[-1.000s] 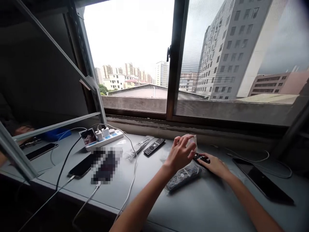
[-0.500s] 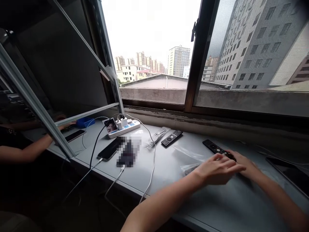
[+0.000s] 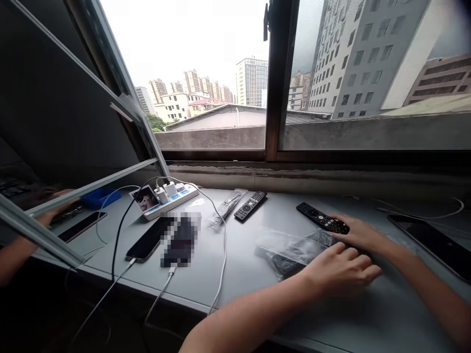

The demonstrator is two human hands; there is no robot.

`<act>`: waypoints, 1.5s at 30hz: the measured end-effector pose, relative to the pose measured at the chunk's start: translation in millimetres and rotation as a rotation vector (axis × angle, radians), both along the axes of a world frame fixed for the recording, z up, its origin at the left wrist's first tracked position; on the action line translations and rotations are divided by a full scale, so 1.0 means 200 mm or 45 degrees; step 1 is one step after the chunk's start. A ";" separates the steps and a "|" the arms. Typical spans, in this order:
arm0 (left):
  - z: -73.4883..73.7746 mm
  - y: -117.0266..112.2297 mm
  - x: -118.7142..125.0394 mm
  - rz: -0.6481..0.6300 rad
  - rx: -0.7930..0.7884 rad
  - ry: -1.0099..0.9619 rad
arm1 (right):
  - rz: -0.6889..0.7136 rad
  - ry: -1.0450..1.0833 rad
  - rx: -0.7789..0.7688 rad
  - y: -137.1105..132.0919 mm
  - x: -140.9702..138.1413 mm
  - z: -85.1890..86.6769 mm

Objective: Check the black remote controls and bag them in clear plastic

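My right hand (image 3: 358, 234) is closed on the near end of a black remote control (image 3: 317, 216) that lies slanted on the desk. Its thumb and fingers are at the remote's right edge. My left hand (image 3: 348, 267) is just in front of my right hand, palm down, fingers loosely bent and apart, with no object visible in it. Beside its wrist is a clear plastic bag (image 3: 290, 247) with something dark inside; my left forearm and hand hide part of it. A second black remote control (image 3: 250, 206) rests farther left, next to another bagged item (image 3: 228, 205).
To the left, a phone (image 3: 150, 240) and a blurred-out device (image 3: 180, 242) have white cables. Behind them stands a power strip (image 3: 172, 200) with plugs. A dark tablet-like device (image 3: 430, 240) lies right. A metal frame (image 3: 95, 186) separates off another person's arm and a blue tray (image 3: 101, 197).
The view has swung slightly right. My left hand has shifted right, off the remote my right hand holds, and more of the plastic bag shows beside it.
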State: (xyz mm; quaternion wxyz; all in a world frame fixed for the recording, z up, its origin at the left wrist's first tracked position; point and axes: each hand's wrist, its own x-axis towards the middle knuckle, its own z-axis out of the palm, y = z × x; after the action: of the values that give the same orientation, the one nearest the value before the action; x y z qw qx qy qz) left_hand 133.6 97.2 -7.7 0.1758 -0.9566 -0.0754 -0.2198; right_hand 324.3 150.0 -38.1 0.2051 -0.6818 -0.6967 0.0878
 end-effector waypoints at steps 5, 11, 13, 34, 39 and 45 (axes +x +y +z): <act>0.06 0.10 -0.03 0.216 -0.059 -0.045 | 0.003 0.018 -0.146 -0.02 -0.01 0.05; 0.09 0.24 -0.09 0.690 -0.318 -0.074 | 0.111 -0.047 -0.216 -0.04 -0.01 0.12; 0.08 0.28 -0.11 0.791 -0.374 -0.050 | 0.127 -0.027 -0.233 -0.05 -0.01 0.13; 0.07 0.34 -0.14 0.325 -0.429 0.078 | -0.377 -0.146 0.317 -0.09 -0.14 0.22; 0.08 0.39 -0.15 0.384 -0.249 -0.067 | -0.273 -0.026 0.544 -0.10 -0.16 0.24; 0.08 0.44 -0.20 0.579 -0.227 -0.320 | -0.159 -0.100 0.733 -0.12 -0.19 0.26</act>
State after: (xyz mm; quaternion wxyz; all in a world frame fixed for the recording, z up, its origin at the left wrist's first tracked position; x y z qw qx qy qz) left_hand 93.4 184.9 7.8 0.1250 -0.8921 -0.3285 -0.2840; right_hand 287.3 126.0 14.4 0.3681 -0.6400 -0.6570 -0.1526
